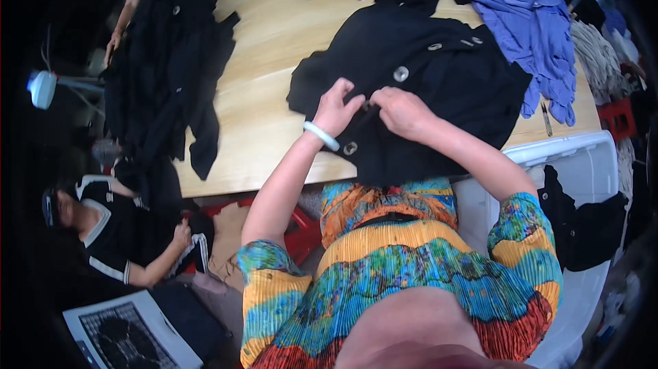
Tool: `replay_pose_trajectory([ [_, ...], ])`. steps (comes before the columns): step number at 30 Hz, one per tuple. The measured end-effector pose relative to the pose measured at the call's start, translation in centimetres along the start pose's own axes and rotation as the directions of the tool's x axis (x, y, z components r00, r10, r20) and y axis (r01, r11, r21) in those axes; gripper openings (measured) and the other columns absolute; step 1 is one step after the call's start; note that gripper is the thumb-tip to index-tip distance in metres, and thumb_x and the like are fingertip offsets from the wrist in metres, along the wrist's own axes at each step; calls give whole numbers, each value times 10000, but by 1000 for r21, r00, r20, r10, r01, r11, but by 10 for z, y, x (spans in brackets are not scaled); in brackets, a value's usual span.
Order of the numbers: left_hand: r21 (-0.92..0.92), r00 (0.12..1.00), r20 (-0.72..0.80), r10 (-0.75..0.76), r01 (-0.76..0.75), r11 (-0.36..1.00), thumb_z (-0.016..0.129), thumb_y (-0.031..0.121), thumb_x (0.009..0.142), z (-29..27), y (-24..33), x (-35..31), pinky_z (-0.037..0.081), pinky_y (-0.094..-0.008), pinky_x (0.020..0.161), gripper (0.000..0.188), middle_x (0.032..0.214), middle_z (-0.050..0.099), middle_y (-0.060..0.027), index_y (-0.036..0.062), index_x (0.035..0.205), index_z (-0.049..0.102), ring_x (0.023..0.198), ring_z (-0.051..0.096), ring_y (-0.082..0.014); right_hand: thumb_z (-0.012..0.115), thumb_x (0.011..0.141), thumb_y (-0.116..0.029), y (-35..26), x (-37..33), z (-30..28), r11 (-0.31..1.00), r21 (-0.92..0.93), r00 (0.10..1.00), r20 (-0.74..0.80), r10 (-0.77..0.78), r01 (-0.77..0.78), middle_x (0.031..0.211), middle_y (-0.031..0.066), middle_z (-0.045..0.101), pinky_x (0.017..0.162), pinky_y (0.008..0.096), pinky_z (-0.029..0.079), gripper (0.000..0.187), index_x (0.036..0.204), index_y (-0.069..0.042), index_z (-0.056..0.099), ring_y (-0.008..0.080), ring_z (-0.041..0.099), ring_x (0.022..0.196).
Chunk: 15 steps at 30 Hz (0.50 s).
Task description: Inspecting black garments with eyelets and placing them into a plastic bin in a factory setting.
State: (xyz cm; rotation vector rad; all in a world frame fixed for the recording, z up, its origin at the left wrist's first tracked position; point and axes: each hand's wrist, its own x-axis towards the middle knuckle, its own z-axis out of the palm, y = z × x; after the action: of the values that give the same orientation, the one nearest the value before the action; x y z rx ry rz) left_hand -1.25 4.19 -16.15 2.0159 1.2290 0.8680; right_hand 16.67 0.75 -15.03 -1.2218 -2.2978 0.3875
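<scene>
A black garment (439,108) with several large shiny buttons lies spread on the table in front of me. Over its near left part, my right hand (404,112) pinches at a small button (367,104) on the cloth; its fingertips partly hide it. Just left of that button is my left hand (334,110), a pale bangle on its wrist, with curled fingers and the thumb held apart from them. Another button (350,148) shows below my hands, and a larger round button (401,74) above them.
Blue-violet garments (524,26) lie at the far right, with small snips (546,120) nearby. More black clothing (168,81) covers the table's left end. A white plastic bin (596,163) holding black cloth stands at my right. Two other people are on the left.
</scene>
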Motion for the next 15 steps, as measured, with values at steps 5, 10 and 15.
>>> replay_pose_trajectory([
  [5,208,992,61,107,-117,971,655,184,712,8,-15,-15,476,-399,649,308,796,598,-194,46,964,546,751,585,-362,503,697,-89,-7,5,14,991,-13,987,85,137,-136,800,143,593,689,404,477,116,776,-58,582,312,583,797],
  [10,204,999,-33,34,-27,979,619,86,724,16,-8,-20,461,-398,656,172,781,582,-225,7,870,572,767,567,-392,479,694,-73,-4,2,35,995,-17,995,-12,95,-95,762,145,600,645,422,480,110,767,-43,556,322,592,738],
  [15,-472,964,94,-250,264,841,594,28,751,15,-16,-5,444,-233,651,107,772,620,-35,-21,845,605,703,548,-86,462,717,2,-13,-10,21,993,102,995,-71,72,-65,830,158,516,630,426,454,123,811,-42,528,339,562,732],
])
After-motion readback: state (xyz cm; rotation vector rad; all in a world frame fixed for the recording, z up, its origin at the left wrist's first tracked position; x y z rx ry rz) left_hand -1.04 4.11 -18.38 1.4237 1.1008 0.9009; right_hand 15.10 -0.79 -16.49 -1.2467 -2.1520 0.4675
